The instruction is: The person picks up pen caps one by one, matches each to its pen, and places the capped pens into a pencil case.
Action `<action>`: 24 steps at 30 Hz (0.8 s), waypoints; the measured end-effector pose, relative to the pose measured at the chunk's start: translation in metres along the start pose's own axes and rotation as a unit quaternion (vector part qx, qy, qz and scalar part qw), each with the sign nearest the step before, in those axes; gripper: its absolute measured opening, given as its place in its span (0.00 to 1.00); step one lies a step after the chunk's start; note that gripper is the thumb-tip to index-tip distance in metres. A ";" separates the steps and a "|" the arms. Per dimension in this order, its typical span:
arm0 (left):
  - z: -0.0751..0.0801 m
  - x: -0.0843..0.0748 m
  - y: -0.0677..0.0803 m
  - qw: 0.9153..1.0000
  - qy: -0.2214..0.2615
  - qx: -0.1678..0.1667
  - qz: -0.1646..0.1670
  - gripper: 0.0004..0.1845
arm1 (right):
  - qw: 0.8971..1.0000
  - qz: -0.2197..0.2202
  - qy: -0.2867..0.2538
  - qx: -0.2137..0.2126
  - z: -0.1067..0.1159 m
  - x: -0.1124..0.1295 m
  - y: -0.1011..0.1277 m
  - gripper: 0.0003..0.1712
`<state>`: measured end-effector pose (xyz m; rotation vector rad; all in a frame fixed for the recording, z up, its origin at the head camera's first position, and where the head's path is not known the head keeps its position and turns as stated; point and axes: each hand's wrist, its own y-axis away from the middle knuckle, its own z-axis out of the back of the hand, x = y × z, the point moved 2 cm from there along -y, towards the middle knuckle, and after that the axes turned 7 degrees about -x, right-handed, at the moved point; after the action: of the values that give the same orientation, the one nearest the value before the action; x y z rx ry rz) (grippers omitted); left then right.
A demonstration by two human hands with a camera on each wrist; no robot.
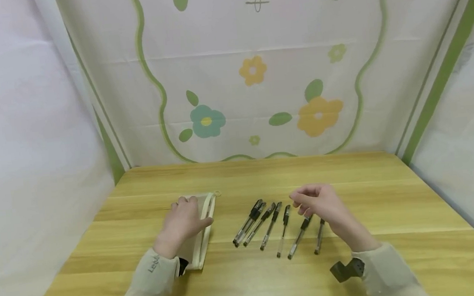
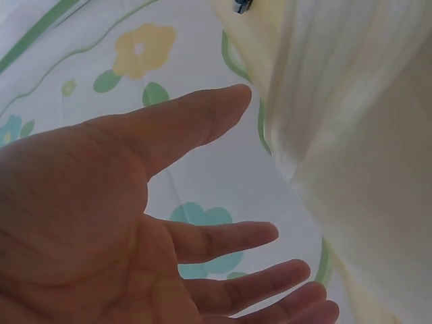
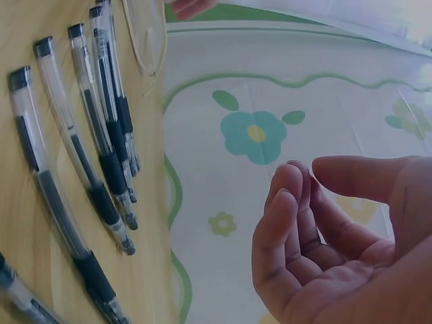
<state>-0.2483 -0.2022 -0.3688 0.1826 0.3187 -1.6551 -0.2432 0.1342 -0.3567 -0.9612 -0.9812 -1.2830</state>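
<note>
I note my left hand (image 1: 184,221) resting flat, fingers straight, on the cream zip pouch (image 1: 204,231) at the surface's (image 1: 393,190) left. My right hand (image 1: 320,204) hovers empty, fingers loosely curled, above seven gel pens (image 1: 269,222) lying in a row.

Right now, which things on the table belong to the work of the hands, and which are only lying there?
Belong to the work:
- pencil pouch, under the left hand
- seven pens in a row, the right hand hovering above them, holding nothing

Only lying about:
- wooden table
- flowered backdrop
</note>
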 end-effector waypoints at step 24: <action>-0.013 -0.002 -0.003 0.998 0.047 0.028 0.016 0.21 | 0.999 0.000 -0.026 0.041 -0.037 -0.004 0.004 0.11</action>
<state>-0.2517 -0.1956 -0.3801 0.3057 0.3392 -1.6286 -0.2382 0.1002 -0.3721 -0.9348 -1.0652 -1.2131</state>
